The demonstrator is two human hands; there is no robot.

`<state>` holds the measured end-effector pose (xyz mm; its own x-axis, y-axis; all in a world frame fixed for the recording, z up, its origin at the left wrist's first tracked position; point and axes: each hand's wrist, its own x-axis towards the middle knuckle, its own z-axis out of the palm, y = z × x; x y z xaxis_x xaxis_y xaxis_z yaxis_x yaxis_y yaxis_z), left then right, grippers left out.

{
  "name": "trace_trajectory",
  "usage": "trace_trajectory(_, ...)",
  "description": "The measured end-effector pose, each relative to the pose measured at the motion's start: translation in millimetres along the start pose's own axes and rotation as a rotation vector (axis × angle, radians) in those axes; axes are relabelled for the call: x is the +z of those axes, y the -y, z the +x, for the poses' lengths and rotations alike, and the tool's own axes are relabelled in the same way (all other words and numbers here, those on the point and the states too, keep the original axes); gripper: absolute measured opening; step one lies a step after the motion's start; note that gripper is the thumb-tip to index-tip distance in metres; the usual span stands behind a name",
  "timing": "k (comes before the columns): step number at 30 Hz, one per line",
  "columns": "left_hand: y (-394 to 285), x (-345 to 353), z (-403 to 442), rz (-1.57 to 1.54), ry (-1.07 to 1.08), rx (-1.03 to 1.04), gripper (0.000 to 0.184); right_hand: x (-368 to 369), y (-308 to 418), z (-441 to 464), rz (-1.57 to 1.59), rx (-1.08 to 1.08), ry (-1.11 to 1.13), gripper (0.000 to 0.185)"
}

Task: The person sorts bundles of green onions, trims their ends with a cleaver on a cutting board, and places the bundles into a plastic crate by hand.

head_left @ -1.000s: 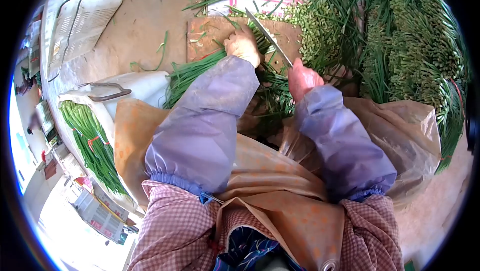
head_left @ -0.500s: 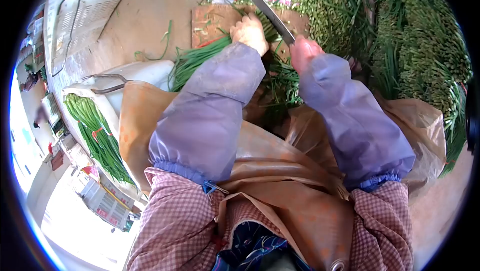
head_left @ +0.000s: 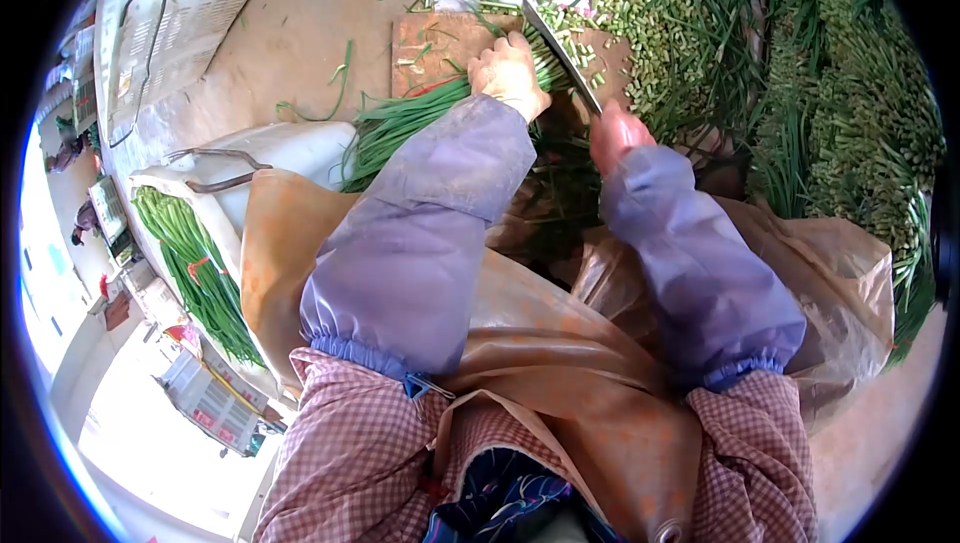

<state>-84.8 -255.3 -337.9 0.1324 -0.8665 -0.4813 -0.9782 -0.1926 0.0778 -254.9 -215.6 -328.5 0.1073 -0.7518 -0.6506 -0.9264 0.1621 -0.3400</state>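
My left hand [head_left: 508,75] is closed over a bundle of long green stalks [head_left: 415,118], pressing it on a wooden cutting board [head_left: 415,43]. A red band shows on the bundle left of the hand, and the long ends trail down to the left. My right hand [head_left: 618,135] grips a knife [head_left: 562,55], its handle hidden in the fist. The dark blade slants up and left, right beside the stalks' trimmed ends. Short cut pieces [head_left: 578,46] lie beyond the blade. Whether its edge touches the board, I cannot tell.
Heaped cut stalk ends [head_left: 670,43] lie right of the board, and dense stacked stalks [head_left: 860,93] fill the far right. On the left are a white perforated crate [head_left: 195,13] and another tied green bundle [head_left: 195,268] in a white container. A brown apron [head_left: 560,343] covers my lap.
The knife and my right hand have come down slightly, bringing the blade alongside the stalk ends. Pale short pieces now show beyond the blade. My left hand keeps its hold; the view has shifted a little.
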Motion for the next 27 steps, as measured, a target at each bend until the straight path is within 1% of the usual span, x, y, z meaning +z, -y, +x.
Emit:
trace_trajectory(2,1.2,2.7,-1.9,-0.022,-0.050,0.029,0.080,-6.1,22.0,15.4,0.037,-0.011,0.025,0.020)
trace_trajectory(4,4.1,4.4,-3.3,-0.017,-0.056,0.018,0.082,-13.4,40.1,24.0,-0.004,-0.027,0.082,0.022)
trace_trajectory(6,2.5,4.8,-10.5,-0.025,-0.053,0.018,0.086,-10.1,29.7,27.0,0.061,-0.050,0.002,0.025)
trace_trajectory(7,2.3,-4.7,-16.5,-0.083,0.004,0.035,0.097,-11.1,21.5,35.7,0.100,-0.048,-0.037,0.026)
trace_trajectory(8,0.2,-12.7,-23.1,-0.094,0.048,0.023,0.116,-7.3,12.2,41.7,0.142,-0.049,-0.069,0.027)
trace_trajectory(9,3.4,-13.1,-26.7,-0.043,0.022,0.049,0.124,4.5,-10.9,49.2,0.179,-0.216,-0.182,0.028)
trace_trajectory(10,7.8,-9.1,-30.8,0.006,0.009,0.073,0.131,5.2,-20.4,50.8,0.156,-0.128,-0.162,0.027)
trace_trajectory(11,17.2,-13.6,-35.9,-0.023,0.003,0.112,0.136,6.0,-36.1,46.8,0.272,-0.060,-0.279,0.026)
trace_trajectory(12,26.6,-17.8,-39.0,-0.062,0.052,0.114,0.136,7.2,-52.0,42.9,0.398,-0.003,-0.406,0.027)
trace_trajectory(13,36.6,-17.1,-43.0,-0.046,0.046,0.094,0.135,8.2,-67.8,38.9,0.522,0.037,-0.540,0.028)
trace_trajectory(14,43.3,-13.9,-44.7,-0.028,0.040,0.078,0.135,-4.1,-79.6,40.0,0.390,0.194,-0.466,0.043)
trace_trajectory(16,43.1,-11.8,-42.1,0.021,0.083,0.041,0.127,8.4,-111.6,43.2,0.104,0.085,-0.567,0.059)
trace_trajectory(19,37.8,-3.8,-38.8,0.040,0.093,-0.042,0.112,-32.4,-52.1,3.6,0.038,-0.084,-0.463,0.064)
trace_trajectory(20,35.1,-2.8,-38.7,0.041,0.089,-0.072,0.106,-20.0,-47.2,9.8,0.186,-0.300,-0.515,0.056)
trace_trajectory(21,34.3,-1.1,-43.1,0.057,0.001,-0.053,0.090,-6.1,-38.6,18.0,0.395,-0.283,-0.368,0.049)
trace_trajectory(22,32.9,-5.0,-46.6,0.046,0.018,-0.049,0.089,-14.0,-18.8,10.0,0.610,-0.247,-0.129,0.046)
trace_trajectory(23,29.4,-12.5,-49.6,0.034,0.034,-0.042,0.087,-18.9,3.6,2.5,0.677,-0.200,-0.100,0.044)
trace_trajectory(24,25.3,-20.8,-53.1,0.020,0.046,-0.034,0.085,-19.5,13.1,0.1,0.634,-0.252,-0.151,0.042)
trace_trajectory(25,21.9,-27.3,-58.3,0.023,0.040,-0.019,0.082,-27.3,20.4,-3.5,0.532,-0.260,-0.203,0.041)
trace_trajectory(26,18.2,-31.5,-64.2,0.027,0.005,-0.003,0.082,-36.0,25.8,-7.8,0.431,-0.268,-0.255,0.040)
trace_trajectory(27,12.6,-36.3,-70.8,0.033,-0.031,0.014,0.082,-41.1,27.2,-11.5,0.316,-0.328,-0.308,0.039)
